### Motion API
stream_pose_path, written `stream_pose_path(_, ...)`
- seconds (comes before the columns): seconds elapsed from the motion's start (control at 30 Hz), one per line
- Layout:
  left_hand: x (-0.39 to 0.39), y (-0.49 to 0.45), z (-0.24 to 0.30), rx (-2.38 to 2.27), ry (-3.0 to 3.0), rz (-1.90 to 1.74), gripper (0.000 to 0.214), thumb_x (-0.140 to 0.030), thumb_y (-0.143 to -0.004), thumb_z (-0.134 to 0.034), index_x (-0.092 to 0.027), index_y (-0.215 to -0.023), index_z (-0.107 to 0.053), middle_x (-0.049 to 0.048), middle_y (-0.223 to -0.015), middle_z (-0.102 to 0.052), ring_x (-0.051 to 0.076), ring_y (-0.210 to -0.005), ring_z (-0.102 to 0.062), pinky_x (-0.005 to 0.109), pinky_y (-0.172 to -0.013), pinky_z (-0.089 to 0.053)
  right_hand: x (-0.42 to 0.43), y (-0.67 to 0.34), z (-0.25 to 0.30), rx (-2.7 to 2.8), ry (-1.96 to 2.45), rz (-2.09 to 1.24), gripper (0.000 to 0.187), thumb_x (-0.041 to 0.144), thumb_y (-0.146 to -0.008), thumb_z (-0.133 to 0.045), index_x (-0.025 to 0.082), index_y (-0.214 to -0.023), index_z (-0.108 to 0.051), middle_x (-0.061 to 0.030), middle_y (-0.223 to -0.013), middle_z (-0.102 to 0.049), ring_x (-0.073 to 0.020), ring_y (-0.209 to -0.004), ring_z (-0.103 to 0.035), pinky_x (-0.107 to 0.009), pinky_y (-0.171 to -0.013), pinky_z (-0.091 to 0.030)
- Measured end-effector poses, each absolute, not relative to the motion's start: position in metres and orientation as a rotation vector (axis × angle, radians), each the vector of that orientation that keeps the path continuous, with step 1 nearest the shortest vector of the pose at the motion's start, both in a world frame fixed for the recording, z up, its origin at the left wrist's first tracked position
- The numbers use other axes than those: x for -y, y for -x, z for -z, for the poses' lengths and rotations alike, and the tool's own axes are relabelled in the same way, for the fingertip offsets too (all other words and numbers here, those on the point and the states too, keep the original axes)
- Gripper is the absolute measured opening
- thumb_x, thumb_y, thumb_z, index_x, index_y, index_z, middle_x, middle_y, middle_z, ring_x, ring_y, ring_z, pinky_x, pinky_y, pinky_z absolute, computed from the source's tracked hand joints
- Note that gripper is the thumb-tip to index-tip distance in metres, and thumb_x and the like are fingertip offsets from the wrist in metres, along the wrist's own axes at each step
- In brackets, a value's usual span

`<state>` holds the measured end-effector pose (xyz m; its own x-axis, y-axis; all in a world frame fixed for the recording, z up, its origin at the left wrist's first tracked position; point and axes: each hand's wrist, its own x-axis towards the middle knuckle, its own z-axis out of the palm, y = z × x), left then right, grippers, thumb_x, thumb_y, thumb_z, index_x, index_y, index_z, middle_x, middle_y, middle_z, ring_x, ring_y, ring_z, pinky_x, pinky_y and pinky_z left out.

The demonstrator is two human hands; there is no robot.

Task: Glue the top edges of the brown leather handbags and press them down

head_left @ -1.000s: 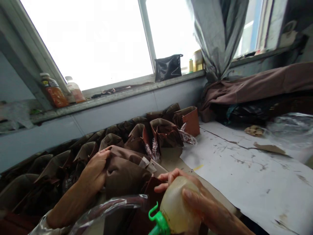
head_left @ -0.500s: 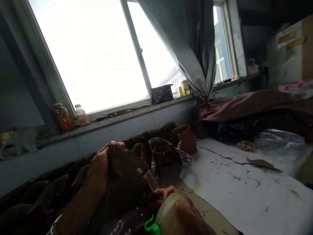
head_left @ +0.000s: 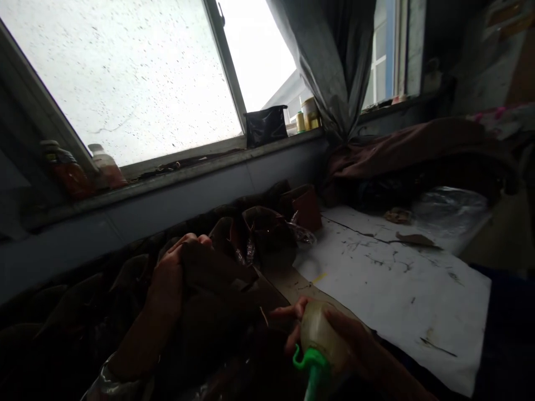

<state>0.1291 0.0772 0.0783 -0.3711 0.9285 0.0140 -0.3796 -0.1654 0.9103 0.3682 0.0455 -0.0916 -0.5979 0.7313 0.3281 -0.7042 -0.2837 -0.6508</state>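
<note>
My left hand [head_left: 171,273] grips the top edge of a brown bag-shaped piece [head_left: 217,284] that stands in front of me, fingers curled over its rim. My right hand [head_left: 334,334] is wrapped round a yellowish squeeze bottle [head_left: 320,334] with a green nozzle [head_left: 309,367] that points down and towards me. The bottle sits just right of the brown piece. The scene is dim and much of the piece lies in shadow.
A row of similar brown pieces [head_left: 267,223] lines the wall under the windowsill [head_left: 188,167]. Bottles [head_left: 104,167], a black pouch [head_left: 265,125] and jars stand on the sill. A marked white sheet [head_left: 388,278] covers the table at right, with brown cloth [head_left: 418,150] and a plastic bag [head_left: 447,206] behind.
The view has swung and darkened. My right hand with the bottle has shifted slightly right and up in view. My left hand keeps its grip on the brown piece.
</note>
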Motion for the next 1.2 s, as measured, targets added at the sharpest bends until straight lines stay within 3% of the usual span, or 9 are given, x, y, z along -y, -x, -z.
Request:
stream_pose_path(0.13, -0.084, -0.129, -0.073, -0.951, -0.881, -1.600, 0.022, -0.009, -0.075, -0.065, -0.019, -0.066, -0.048, -0.0043, -0.069, -0.064, 0.010, -0.052, -0.062, 0.019, -0.048, -0.053, -0.047, -0.366, 0.087, 0.742, 0.077, -2.093, 0.041, 0.053, -0.087, -0.079, 0.016, -0.100, -0.071, -0.0196, -0.128, -0.077, -0.0251, -0.097, -0.082, -0.023, -0.070, -0.062)
stream_pose_path(0.23, -0.087, -0.128, -0.065, -0.830, -1.041, -1.500, 0.026, -0.012, -0.070, -0.073, -0.019, -0.064, -0.049, -0.0044, -0.067, -0.061, 0.010, -0.053, -0.058, 0.019, -0.049, -0.052, -0.055, -0.364, 0.077, 0.578, 0.162, -2.173, 0.045, 0.050, -0.082, -0.085, 0.010, -0.100, -0.073, -0.0217, -0.117, -0.080, -0.0279, -0.105, -0.081, -0.021, -0.073, -0.064)
stream_pose_path(0.4, -0.094, -0.139, -0.059, -0.736, -1.150, -1.458, 0.021, -0.017, -0.071, -0.070, -0.018, -0.062, -0.051, -0.0035, -0.064, -0.058, 0.009, -0.053, -0.054, 0.018, -0.050, -0.048, -0.067, -0.350, 0.052, 0.420, 0.188, -2.112, 0.034, 0.044, -0.095, -0.072, 0.011, -0.103, -0.073, -0.0142, -0.107, -0.083, -0.0311, -0.115, -0.077, -0.027, -0.082, -0.067)
stream_pose_path(0.57, -0.118, -0.144, -0.043, -0.719, -1.207, -1.422, 0.022, -0.021, -0.074, -0.067, -0.020, -0.065, -0.046, -0.0040, -0.066, -0.055, 0.008, -0.052, -0.050, 0.017, -0.051, -0.043, -0.071, -0.333, 0.034, 0.269, 0.286, -1.955, 0.029, 0.032, -0.101, -0.061, 0.011, -0.119, -0.071, -0.0188, -0.118, -0.080, -0.0323, -0.111, -0.079, -0.035, -0.085, -0.069)
stream_pose_path(0.73, -0.140, -0.144, -0.034, -0.727, -1.260, -1.397, 0.024, -0.031, -0.068, -0.064, -0.022, -0.066, -0.042, -0.0021, -0.067, -0.052, 0.009, -0.054, -0.046, 0.020, -0.052, -0.041, -0.079, -0.324, 0.029, 0.230, 0.403, -1.891, 0.033, 0.026, -0.108, -0.043, 0.012, -0.125, -0.068, -0.0179, -0.105, -0.083, -0.0273, -0.093, -0.084, -0.032, -0.075, -0.071)
stream_pose_path(0.83, -0.141, -0.141, -0.036, -0.761, -1.366, -1.393, 0.025, -0.044, -0.073, -0.058, -0.021, -0.080, -0.053, 0.0010, -0.074, -0.057, 0.014, -0.064, -0.054, 0.025, -0.061, -0.047, -0.084, -0.320, 0.029, 0.194, 0.491, -1.831, 0.036, 0.022, -0.108, -0.039, 0.015, -0.128, -0.068, -0.0142, -0.099, -0.084, -0.0252, -0.089, -0.084, -0.031, -0.074, -0.071)
stream_pose_path(0.93, -0.132, -0.133, -0.039, -0.868, -1.602, -1.337, 0.028, -0.044, -0.078, -0.057, -0.020, -0.091, -0.062, 0.0019, -0.084, -0.061, 0.017, -0.077, -0.058, 0.028, -0.074, -0.049, -0.087, -0.317, 0.034, 0.178, 0.523, -1.797, 0.039, 0.024, -0.109, -0.038, 0.013, -0.133, -0.066, -0.0167, -0.104, -0.084, -0.0266, -0.095, -0.083, -0.030, -0.073, -0.071)
stream_pose_path(1.1, -0.117, -0.114, -0.034, -1.160, -2.178, -1.030, 0.039, -0.035, -0.069, -0.081, -0.021, -0.103, -0.070, 0.0056, -0.109, -0.065, 0.026, -0.104, -0.059, 0.041, -0.100, -0.046, -0.091, -0.314, 0.041, 0.132, 0.513, -1.750, 0.038, 0.027, -0.108, -0.042, 0.007, -0.130, -0.066, -0.0208, -0.105, -0.083, -0.0287, -0.092, -0.083, -0.031, -0.071, -0.071)
stream_pose_path(1.2, -0.114, -0.109, -0.023, -1.344, -2.409, -0.841, 0.053, -0.042, -0.066, -0.090, -0.018, -0.107, -0.067, 0.0118, -0.118, -0.063, 0.032, -0.106, -0.060, 0.050, -0.101, -0.048, -0.089, -0.309, 0.040, 0.126, 0.512, -1.755, 0.035, 0.028, -0.107, -0.047, 0.007, -0.124, -0.068, -0.0215, -0.109, -0.082, -0.0302, -0.099, -0.082, -0.038, -0.082, -0.071)
